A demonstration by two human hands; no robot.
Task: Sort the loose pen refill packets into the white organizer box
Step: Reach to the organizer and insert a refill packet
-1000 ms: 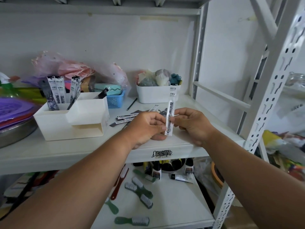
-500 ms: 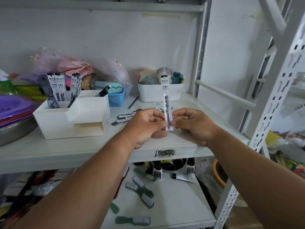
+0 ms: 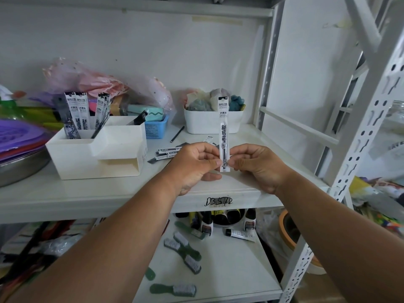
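Note:
One white pen refill packet (image 3: 223, 125) stands upright in front of me, pinched at its lower end by my left hand (image 3: 194, 164) and my right hand (image 3: 255, 165) from either side. The white organizer box (image 3: 96, 154) sits on the shelf to the left. Several refill packets (image 3: 79, 113) stand upright in its rear compartment. More loose packets (image 3: 166, 153) lie flat on the shelf behind my left hand, partly hidden by it.
A white bin (image 3: 213, 122) of soft items and a blue basket (image 3: 156, 127) stand at the back. A black pencil (image 3: 177, 134) lies between them. A metal basin (image 3: 19, 167) with purple lids is far left. Brushes (image 3: 182, 248) and tubes lie on the lower shelf.
The packet has been turned from a slight tilt to upright and raised a little, its printed face now towards me. Both hands keep pinching its lower end.

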